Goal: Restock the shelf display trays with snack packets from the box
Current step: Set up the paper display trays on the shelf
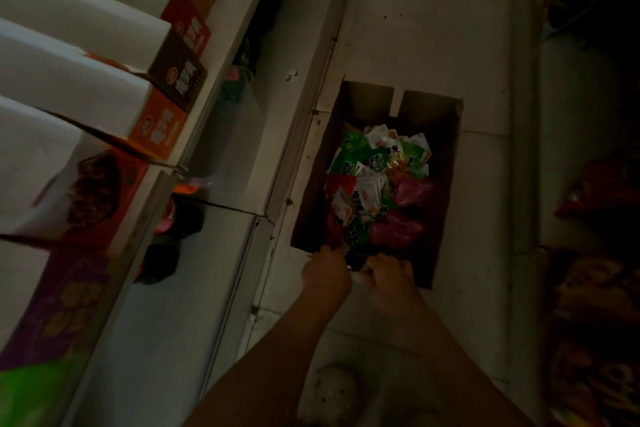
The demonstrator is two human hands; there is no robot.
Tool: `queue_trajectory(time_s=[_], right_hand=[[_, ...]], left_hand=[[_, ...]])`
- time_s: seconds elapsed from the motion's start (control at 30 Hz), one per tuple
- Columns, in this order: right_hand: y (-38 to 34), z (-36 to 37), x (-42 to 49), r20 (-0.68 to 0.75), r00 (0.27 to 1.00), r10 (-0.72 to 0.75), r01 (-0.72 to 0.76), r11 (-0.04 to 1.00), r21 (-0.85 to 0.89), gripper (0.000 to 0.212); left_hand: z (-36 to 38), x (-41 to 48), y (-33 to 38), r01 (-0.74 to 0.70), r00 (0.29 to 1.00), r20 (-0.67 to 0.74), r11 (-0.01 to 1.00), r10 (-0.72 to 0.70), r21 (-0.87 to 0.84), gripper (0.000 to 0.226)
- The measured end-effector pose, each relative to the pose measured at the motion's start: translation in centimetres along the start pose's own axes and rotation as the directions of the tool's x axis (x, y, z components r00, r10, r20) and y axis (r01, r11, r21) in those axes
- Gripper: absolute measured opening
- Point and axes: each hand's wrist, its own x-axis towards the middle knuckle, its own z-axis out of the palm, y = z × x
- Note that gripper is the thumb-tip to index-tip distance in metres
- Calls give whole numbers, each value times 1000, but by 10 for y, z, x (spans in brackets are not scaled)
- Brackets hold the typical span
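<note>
Head view: dim light, looking steeply down along a shelf (221,55) on the left to a pale tiled floor (433,28).
Box: an open brown cardboard box (429,107) stands on the floor just beside the foot of the shelf unit, its far flaps upright.
Snack packets: a loose heap of snack packets (374,180) lies inside the box, filling the left and middle of it. Green ones (349,152) are toward the far end, white ones (367,191) in the middle, pink ones (412,191) on the right, and a red one (337,184) by the left wall.
Left hand: the left hand (325,272) is at the near left corner of the box, back of the hand up, its fingers (327,250) bent down into the box among the nearest packets. Whether they hold anything I cannot tell.
Right hand: the right hand (389,276) is close beside the left at the near wall, its fingers (381,258) curled downward over the rim. What they hold, if anything, is hidden in shadow.
Between the hands: a dark patch with a small bright glint, too dim to make out.
Display trays: a row of display trays (157,130) with white tops stands along the shelf, their fronts orange, brown, red, gold and purple going away from the camera. Nearer trays show a dark snack picture, purple and green.
Lower shelf: dark and red items (173,218), unclear.
Right edge: large patterned bags (595,322) in deep shadow.
</note>
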Motion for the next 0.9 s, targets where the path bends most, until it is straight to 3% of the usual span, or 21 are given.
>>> queue_trajectory(time_s=[0.03,0.1,0.17,0.23,0.3,0.37,0.43,0.53,0.67,0.77,0.9], right_hand=[[0,-4,-9,-11,999,51,-51,998,44,28],[3,-17,-21,-224,955,193,-162,975,152,33],[16,-30,-28,-353,826,440,-319,881,349,52],[29,-41,-28,-233,752,616,-383,697,607,69],[39,-38,-26,-18,782,623,-406,532,744,63],[42,-35,-25,30,798,602,-457,571,682,34],[42,-31,-19,-39,785,619,-471,635,612,21],[37,-29,-17,-79,783,617,-474,673,568,23],[21,-19,-26,-50,797,601,-478,681,555,22],[3,-14,-43,15,791,611,-506,641,577,35],[-19,-17,-75,150,793,590,-566,623,540,25]], left_hand=[[-1,-8,1,27,998,-56,997,-31,-74,32],[-9,-19,3,86,956,-259,976,-138,-201,29],[-20,-21,6,93,840,-507,972,-194,-218,35],[-26,-10,-1,119,765,-606,973,-217,-199,49],[-31,-4,-10,173,844,-445,937,-299,-303,52],[-33,4,-23,201,909,-289,922,-301,-330,43],[-32,10,-38,199,939,-231,950,-255,-241,33],[-29,13,-57,207,943,-236,968,-235,-140,30],[-30,13,-73,235,934,-242,963,-262,-134,29],[-30,-6,-78,290,931,-197,951,-307,-112,26],[-26,-38,-91,399,907,-89,908,-411,-125,25]])
